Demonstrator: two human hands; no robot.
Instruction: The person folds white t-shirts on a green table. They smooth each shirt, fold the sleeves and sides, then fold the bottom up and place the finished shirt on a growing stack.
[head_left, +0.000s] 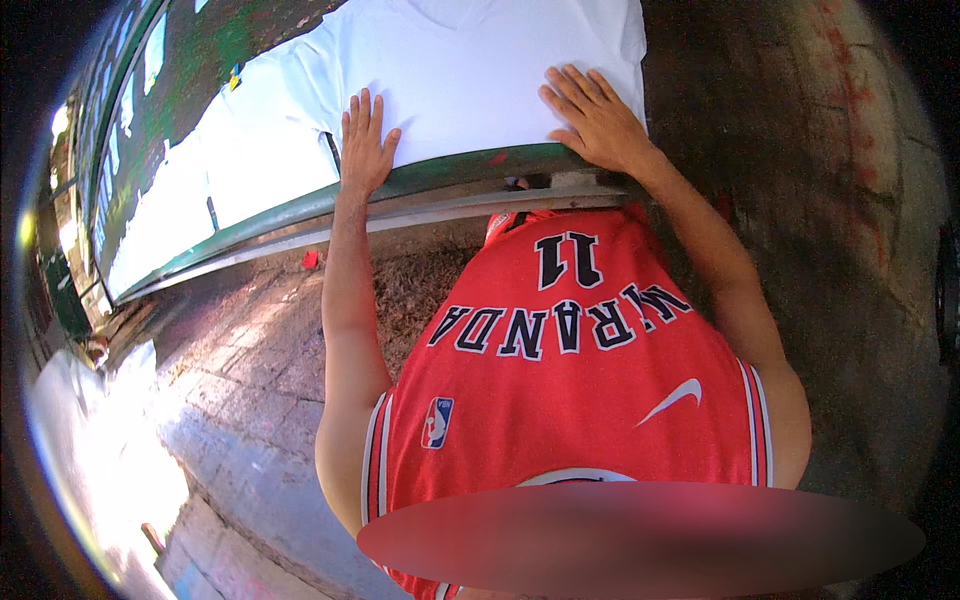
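Observation:
A white T-shirt (480, 82) lies spread on a long green-edged table, its hem along the near edge. My left hand (367, 142) rests flat at the shirt's lower left corner, fingers extended. My right hand (592, 116) lies flat on the shirt near its lower right corner, fingers slightly spread. Neither hand grips anything. Further left on the same table, another white garment (270, 135) lies beside the shirt, very bright in the sunlight.
The table's green edge (277, 214) runs from the far left to the right hand, with a pale metal rail (442, 210) below it. A small yellow object (235, 78) is by the left garments. Stone paving (262, 375) lies beneath.

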